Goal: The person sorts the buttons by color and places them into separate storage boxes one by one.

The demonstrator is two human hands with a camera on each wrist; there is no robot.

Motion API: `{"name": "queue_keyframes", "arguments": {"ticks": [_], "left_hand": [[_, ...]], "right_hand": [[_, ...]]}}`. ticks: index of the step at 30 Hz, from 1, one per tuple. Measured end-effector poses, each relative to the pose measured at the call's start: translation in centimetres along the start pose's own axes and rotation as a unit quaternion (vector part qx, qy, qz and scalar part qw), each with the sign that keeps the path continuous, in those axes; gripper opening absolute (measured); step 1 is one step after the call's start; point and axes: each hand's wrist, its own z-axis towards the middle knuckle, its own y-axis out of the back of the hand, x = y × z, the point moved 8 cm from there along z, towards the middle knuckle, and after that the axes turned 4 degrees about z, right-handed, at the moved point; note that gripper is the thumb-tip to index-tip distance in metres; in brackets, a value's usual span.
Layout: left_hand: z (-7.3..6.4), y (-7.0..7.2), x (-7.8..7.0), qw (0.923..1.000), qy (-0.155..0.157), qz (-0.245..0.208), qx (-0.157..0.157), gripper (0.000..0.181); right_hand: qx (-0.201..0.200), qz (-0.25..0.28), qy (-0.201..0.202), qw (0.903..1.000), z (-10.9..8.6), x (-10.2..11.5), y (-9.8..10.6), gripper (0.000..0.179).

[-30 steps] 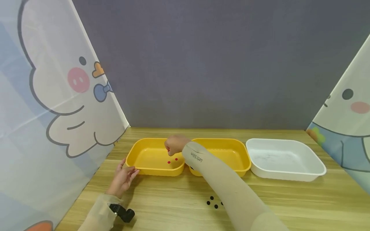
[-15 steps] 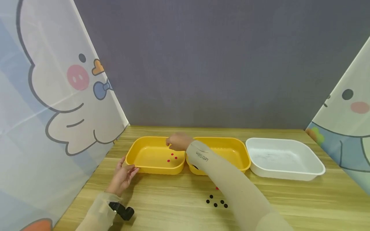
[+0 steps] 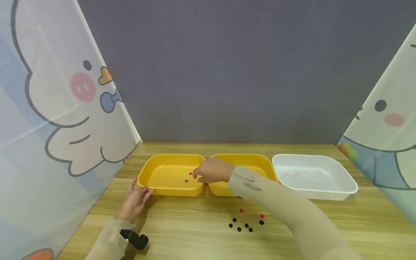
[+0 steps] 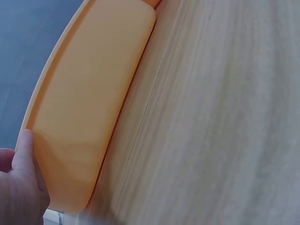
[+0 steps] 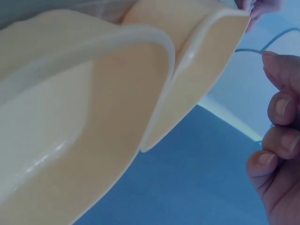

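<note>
My left hand [image 3: 135, 202] grips the near left corner of the left yellow tray [image 3: 172, 192], its thumb over the rim. In the left wrist view that thumb [image 4: 26, 150] lies against the orange-looking tray wall [image 4: 84, 93]. Two small red button-like discs [image 3: 190, 173] [image 3: 186, 181] show on the tray floor. My right hand [image 3: 214, 170] hovers above the adjoining rims of this tray and the middle yellow tray [image 3: 256, 159]. Its fingers are loosely curled, and the right wrist view shows nothing between the thumb and fingers [image 5: 281, 140].
Several black button-like discs [image 3: 246, 225] and two red ones [image 3: 241, 210] [image 3: 261, 216] lie on the wooden table [image 3: 182, 227] before the middle tray. A white tray [image 3: 325, 195] stands at right. A grey panel [image 3: 227, 72] backs the table.
A red disc seen in my right fingers a second ago was let go into the left tray. That hand has since moved right, toward the middle tray. My left hand keeps its grip.
</note>
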Motion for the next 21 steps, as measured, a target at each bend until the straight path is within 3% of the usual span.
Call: {"name": "queue_keyframes", "arguments": {"ticks": [6, 11, 17, 21], "left_hand": [[-0.2, 0.3, -0.3, 0.9999, -0.001, 0.012, -0.002, 0.076], [-0.1, 0.4, -0.7, 0.9999, -0.002, 0.007, -0.007, 0.077], [-0.1, 0.3, -0.6, 1.0, 0.0, 0.005, -0.001, 0.076], [-0.1, 0.2, -0.3, 1.0, 0.002, 0.006, 0.003, 0.076]], "right_hand": [[0.0, -0.025, 0.036, 0.999, -3.4, 0.6, -0.6, 0.013], [0.014, -0.001, 0.022, 0.9997, -5.9, -0.1, -1.5, 0.013], [-0.016, 0.051, 0.008, 0.9985, -9.1, -0.7, -2.1, 0.014], [-0.055, 0.051, 0.015, 0.9971, -11.4, -0.8, -2.1, 0.011]]}}
